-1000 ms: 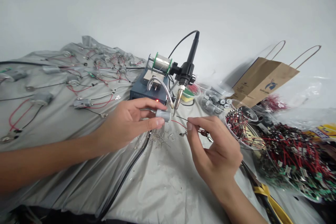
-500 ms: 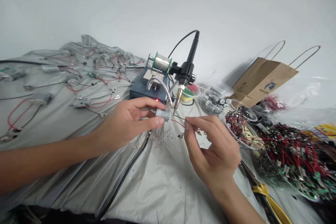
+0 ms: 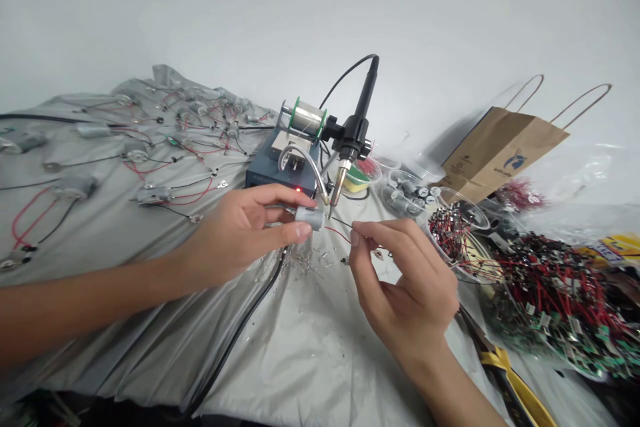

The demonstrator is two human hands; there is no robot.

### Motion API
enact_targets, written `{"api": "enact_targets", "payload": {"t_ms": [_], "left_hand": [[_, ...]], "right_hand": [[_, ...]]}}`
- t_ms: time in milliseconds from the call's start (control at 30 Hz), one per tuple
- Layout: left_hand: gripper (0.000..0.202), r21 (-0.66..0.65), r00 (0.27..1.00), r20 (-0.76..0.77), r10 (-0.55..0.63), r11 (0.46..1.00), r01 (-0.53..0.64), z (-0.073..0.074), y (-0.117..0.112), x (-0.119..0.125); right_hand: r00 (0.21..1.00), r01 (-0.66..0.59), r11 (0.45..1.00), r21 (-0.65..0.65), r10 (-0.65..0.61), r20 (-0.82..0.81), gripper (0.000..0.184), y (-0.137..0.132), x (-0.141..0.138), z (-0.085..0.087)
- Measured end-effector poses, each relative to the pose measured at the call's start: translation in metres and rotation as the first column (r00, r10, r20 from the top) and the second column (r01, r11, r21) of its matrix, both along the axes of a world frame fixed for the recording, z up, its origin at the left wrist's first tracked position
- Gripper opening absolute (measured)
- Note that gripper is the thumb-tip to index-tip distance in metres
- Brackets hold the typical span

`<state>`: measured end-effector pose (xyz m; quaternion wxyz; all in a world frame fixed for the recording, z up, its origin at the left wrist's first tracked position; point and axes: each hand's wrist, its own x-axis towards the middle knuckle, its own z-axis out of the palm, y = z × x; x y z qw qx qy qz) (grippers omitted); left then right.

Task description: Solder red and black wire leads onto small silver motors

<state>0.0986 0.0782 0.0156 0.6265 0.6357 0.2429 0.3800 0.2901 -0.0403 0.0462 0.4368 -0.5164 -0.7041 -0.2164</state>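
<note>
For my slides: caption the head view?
Left hand holds a motor near the soldering iron; right hand pinches a black wire.

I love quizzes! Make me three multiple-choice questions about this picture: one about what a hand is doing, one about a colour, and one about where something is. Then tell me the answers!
1. What is the left hand holding?
A. the silver motor
B. the yellow pliers
C. the paper bag

2. What colour is the little light on the soldering station?
A. green
B. red
C. blue

3. Where is the soldering iron?
A. inside the paper bag
B. lying on the grey cloth
C. in a holder beside the spool of solder

Answers:
1. A, because the fingers and thumb are gripping the motor.
2. B, because the light glows red on the front of the station.
3. C, because the iron's handle sticks up from the holder and its tip points down.
</note>
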Motion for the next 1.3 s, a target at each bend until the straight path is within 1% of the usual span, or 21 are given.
{"api": "enact_targets", "payload": {"t_ms": [133, 333, 533, 733, 933, 1300], "left_hand": [[0.03, -0.035, 0.999, -0.014, -0.032, 0.999, 0.032, -0.0011, 0.0006, -0.001], [0.033, -0.04, 0.999, 0.01, -0.046, 0.998, 0.046, 0.0002, -0.0004, -0.001], [0.033, -0.019, 1.0, -0.012, -0.018, 1.0, 0.018, 0.0005, -0.0007, -0.0017], [0.026, -0.011, 1.0, -0.02, -0.023, 1.0, 0.023, 0.0026, -0.0012, -0.0009], [0.03, -0.005, 0.999, -0.054, 0.001, 1.0, -0.001, 0.0026, -0.001, -0.0019], [0.028, -0.033, 0.999, 0.018, -0.035, 0.999, 0.036, 0.0045, -0.0017, -0.0005]], "right_hand": [[1.0, -0.005, 1.0, -0.003, 0.005, 0.004, 0.013, 0.0003, 0.0002, -0.0002], [1.0, -0.005, 1.0, 0.0, 0.005, 0.0, 0.013, -0.0005, -0.0005, -0.001], [1.0, -0.001, 1.0, 0.012, 0.001, 0.003, 0.013, 0.0, -0.0003, -0.001], [1.0, -0.013, 1.0, 0.002, 0.013, 0.01, 0.014, 0.001, -0.0002, -0.0003], [1.0, -0.01, 1.0, 0.0, 0.01, 0.009, 0.014, -0.0009, -0.0018, 0.0011], [1.0, -0.007, 1.0, 0.003, 0.007, 0.012, 0.016, -0.0017, -0.0022, 0.0008]]}}
